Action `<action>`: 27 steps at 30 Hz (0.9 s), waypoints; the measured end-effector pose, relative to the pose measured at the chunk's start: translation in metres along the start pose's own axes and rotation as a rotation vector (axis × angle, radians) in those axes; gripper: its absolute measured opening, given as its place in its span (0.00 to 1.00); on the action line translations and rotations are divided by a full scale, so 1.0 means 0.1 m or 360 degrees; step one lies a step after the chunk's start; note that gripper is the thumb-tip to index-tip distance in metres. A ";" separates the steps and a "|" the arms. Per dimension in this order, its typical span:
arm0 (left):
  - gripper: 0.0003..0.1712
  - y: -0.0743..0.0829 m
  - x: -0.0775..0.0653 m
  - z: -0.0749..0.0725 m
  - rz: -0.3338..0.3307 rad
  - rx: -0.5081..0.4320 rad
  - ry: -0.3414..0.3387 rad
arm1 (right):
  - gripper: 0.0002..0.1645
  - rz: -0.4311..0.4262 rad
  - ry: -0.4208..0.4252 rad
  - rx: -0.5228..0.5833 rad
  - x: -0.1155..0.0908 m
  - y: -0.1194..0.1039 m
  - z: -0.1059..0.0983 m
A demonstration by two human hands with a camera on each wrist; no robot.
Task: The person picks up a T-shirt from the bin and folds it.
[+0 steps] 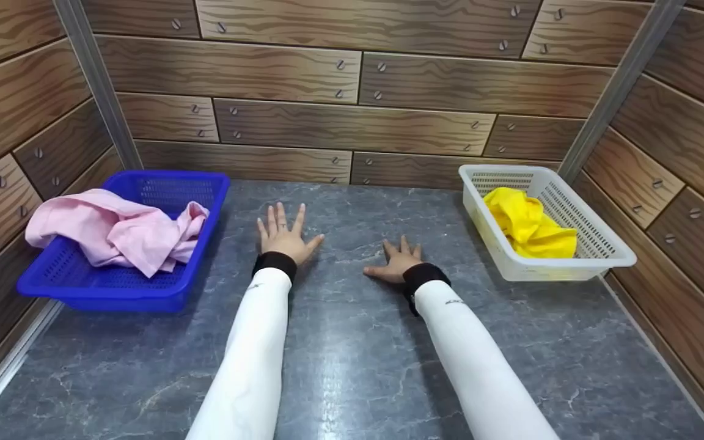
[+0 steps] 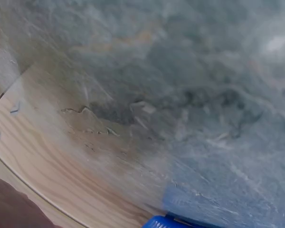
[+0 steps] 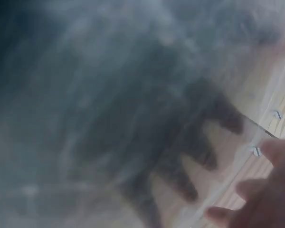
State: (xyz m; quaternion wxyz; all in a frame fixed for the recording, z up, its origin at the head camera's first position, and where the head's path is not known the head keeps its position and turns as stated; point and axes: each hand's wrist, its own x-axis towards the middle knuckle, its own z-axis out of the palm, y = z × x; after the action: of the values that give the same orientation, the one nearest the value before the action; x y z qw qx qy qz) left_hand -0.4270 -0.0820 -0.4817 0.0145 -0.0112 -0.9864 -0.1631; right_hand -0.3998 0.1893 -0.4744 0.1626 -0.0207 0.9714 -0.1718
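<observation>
Fingers spread, my left hand [image 1: 285,239] is over the dark marbled tabletop [image 1: 340,342], palm down and holding nothing. My right hand [image 1: 399,261] is also spread palm down, a little nearer to me, with nothing in it. In the right wrist view, its fingers [image 3: 251,190] stand above their shadow on the surface. Left of the left hand, a pink cloth [image 1: 138,232] lies crumpled in a blue basket [image 1: 126,300], partly over its left rim. Right of the right hand, a yellow cloth [image 1: 529,226] lies bunched in a white basket [image 1: 547,269].
Wood-patterned wall panels [image 1: 303,122] enclose the table at the back and both sides. Metal corner posts [image 1: 104,85] rise behind each basket. In the left wrist view, a corner of the blue basket [image 2: 164,222] shows at the bottom.
</observation>
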 end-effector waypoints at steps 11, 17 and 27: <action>0.54 -0.17 0.12 -0.46 0.0003 0.0018 0.0103 | 0.60 0.0004 -0.0047 -0.0050 -0.01 -0.02 -0.07; 0.54 -0.49 0.11 -1.05 -0.0114 -0.0024 0.0199 | 0.61 0.0008 -0.0059 -0.0050 0.03 0.00 -0.07; 0.57 -1.50 -0.16 -1.56 -0.0536 -0.0245 0.0196 | 0.61 0.0002 -0.0042 -0.0095 0.10 -0.04 0.02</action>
State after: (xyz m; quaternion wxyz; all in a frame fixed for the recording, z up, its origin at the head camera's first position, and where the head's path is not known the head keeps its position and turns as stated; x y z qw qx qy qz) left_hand -0.4108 -0.2740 -0.3831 0.0464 0.1628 -0.9563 -0.2385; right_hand -0.4087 0.1841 -0.4781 0.1747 -0.0273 0.9739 -0.1423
